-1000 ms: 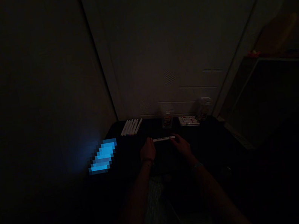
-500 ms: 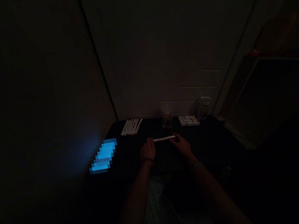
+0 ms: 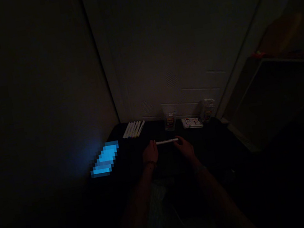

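Observation:
Between my hands a white marker pen (image 3: 165, 141) lies level, crosswise over the dark tabletop. My left hand (image 3: 150, 153) is closed on its left end. My right hand (image 3: 185, 148) grips the right end between thumb and fingers. Behind them, at the back left of the table, several white marker pens (image 3: 133, 129) lie side by side in a slanted row. A flat pack of white pens (image 3: 192, 122) lies at the back right. The scene is very dark, so the marker's cap and print cannot be made out.
A clear plastic package (image 3: 170, 121) stands by the wall, and another clear package (image 3: 208, 109) stands farther right. A glowing blue, pixelated screen (image 3: 105, 158) lies at the table's left edge. Walls close in the dark table (image 3: 218, 145) behind and at left.
My right fingers have shifted very slightly on the marker's right end. Both hands otherwise keep their place, and the other things stay where they were.

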Motion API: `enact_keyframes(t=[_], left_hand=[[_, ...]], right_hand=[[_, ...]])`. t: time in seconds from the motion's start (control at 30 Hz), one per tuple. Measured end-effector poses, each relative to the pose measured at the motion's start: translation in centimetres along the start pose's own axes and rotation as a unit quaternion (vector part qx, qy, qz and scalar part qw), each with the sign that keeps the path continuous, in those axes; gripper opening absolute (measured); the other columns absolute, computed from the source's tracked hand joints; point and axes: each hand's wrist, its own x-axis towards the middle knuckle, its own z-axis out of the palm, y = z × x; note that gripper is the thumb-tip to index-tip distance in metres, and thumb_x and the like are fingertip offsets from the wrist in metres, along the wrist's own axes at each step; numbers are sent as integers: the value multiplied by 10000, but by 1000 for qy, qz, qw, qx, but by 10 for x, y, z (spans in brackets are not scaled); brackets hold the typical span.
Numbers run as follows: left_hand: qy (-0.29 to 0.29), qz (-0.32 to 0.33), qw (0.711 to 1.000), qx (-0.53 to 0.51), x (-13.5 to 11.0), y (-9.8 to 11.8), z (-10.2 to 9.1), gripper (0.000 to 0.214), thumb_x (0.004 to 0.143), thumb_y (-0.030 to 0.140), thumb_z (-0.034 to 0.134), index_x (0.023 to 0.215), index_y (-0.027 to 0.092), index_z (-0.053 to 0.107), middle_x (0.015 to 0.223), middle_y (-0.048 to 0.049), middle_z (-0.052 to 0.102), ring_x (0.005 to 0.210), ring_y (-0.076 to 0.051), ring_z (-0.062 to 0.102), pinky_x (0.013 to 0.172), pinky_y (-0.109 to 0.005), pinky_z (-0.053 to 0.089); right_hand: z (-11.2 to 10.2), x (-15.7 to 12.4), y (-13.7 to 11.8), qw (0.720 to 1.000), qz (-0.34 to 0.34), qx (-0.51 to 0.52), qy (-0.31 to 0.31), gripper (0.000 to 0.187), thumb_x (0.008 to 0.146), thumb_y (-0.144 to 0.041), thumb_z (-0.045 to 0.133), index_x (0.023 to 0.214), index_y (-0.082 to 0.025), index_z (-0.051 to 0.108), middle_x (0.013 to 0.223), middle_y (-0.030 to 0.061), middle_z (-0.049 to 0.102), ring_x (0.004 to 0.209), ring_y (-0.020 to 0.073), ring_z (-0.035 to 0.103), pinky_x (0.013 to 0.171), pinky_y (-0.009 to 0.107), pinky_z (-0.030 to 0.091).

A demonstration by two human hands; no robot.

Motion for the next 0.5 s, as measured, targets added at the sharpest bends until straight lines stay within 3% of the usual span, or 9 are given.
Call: enact_keyframes(t=[0.3,0.5], left_hand=[[0,2,1000,5,0,-2,1,435,850,421,94,929,193,456,837,-61,596,746,-144,558,595,-235,318],[11,6,1000,4,1,-3,4,436,849,426,84,914,199,450,823,-50,593,732,-140,552,584,-237,308]], right_hand=[[0,1,2,1000,-6,4,0,364,773,-470,371,1109,-356,455,948,-47,580,856,124,537,737,238,391],[-1,0,-1,1000,1,8,-8,400,743,-528,392,1088,-343,472,941,-42,579,868,133,533,742,240,385]])
